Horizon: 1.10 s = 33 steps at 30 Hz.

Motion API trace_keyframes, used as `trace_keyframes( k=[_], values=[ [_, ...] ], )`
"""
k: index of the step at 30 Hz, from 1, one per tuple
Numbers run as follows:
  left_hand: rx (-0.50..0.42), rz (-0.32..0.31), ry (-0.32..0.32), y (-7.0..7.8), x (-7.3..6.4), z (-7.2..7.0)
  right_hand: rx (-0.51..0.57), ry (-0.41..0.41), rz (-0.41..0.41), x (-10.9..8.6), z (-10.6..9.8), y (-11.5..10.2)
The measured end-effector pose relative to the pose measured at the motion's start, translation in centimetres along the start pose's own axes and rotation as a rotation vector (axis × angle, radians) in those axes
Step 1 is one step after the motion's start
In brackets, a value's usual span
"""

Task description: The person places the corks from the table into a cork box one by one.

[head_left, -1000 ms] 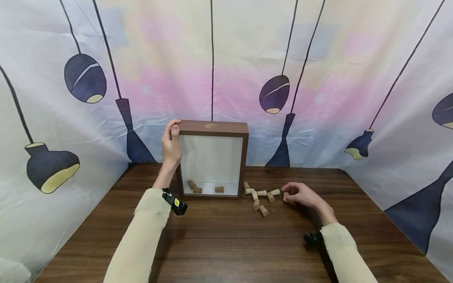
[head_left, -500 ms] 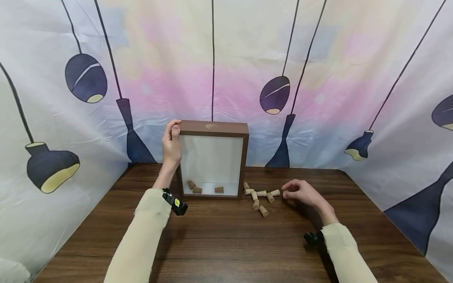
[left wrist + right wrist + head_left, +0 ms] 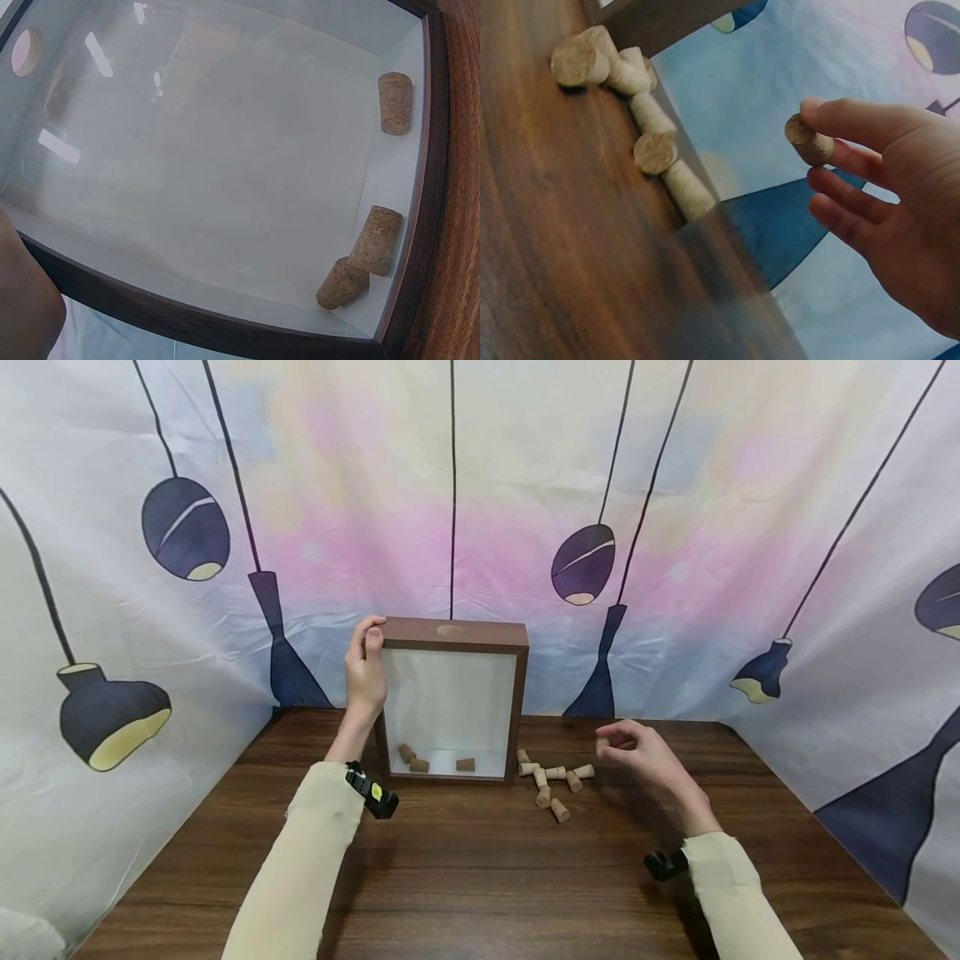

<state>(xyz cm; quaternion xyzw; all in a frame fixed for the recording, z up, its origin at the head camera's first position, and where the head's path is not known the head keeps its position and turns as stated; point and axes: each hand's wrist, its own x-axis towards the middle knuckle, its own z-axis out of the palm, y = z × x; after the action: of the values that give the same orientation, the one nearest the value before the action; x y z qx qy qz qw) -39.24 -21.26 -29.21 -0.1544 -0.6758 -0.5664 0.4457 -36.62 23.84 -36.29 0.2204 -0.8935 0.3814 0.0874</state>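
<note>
A brown-framed shadow box (image 3: 522, 710) with a clear front stands upright on the table. My left hand (image 3: 365, 672) grips its upper left corner, thumb on the front edge. A round hole (image 3: 450, 629) opens in the box's top side. Inside, at the bottom, lie three corks: one alone (image 3: 395, 103), and two touching each other, one (image 3: 376, 240) against the other (image 3: 343, 283). Above the table, to the right of the box, my right hand (image 3: 648, 760) pinches a cork (image 3: 808, 140) between thumb and fingers.
Several loose corks (image 3: 555, 773) lie in a cluster on the wooden table (image 3: 480, 877), just right of the box. A patterned cloth (image 3: 675, 643) hangs behind and along both sides of the table.
My right hand has risen from the table with the cork pinched in it. The left hand and the box have stayed in place.
</note>
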Motion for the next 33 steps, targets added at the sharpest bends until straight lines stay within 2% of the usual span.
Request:
trace_keyframes(
  k=[11,20,27,33],
  values=[
    [0.008,0.022,-0.018,-0.1,0.1,0.1,0.016,0.124,-0.095,0.8,-0.7,-3.0],
    [0.015,0.017,-0.011,-0.2,0.0,-0.2,-0.036,0.189,-0.254,2.9,-2.1,-7.2],
    [-0.001,0.002,-0.018,-0.1,0.0,-0.3,-0.053,0.204,-0.297,4.2,-2.8,-10.7],
    [-0.015,-0.002,-0.029,2.8,-0.7,-0.4,-0.053,0.210,-0.364,5.4,-2.9,-13.8]
  ],
)
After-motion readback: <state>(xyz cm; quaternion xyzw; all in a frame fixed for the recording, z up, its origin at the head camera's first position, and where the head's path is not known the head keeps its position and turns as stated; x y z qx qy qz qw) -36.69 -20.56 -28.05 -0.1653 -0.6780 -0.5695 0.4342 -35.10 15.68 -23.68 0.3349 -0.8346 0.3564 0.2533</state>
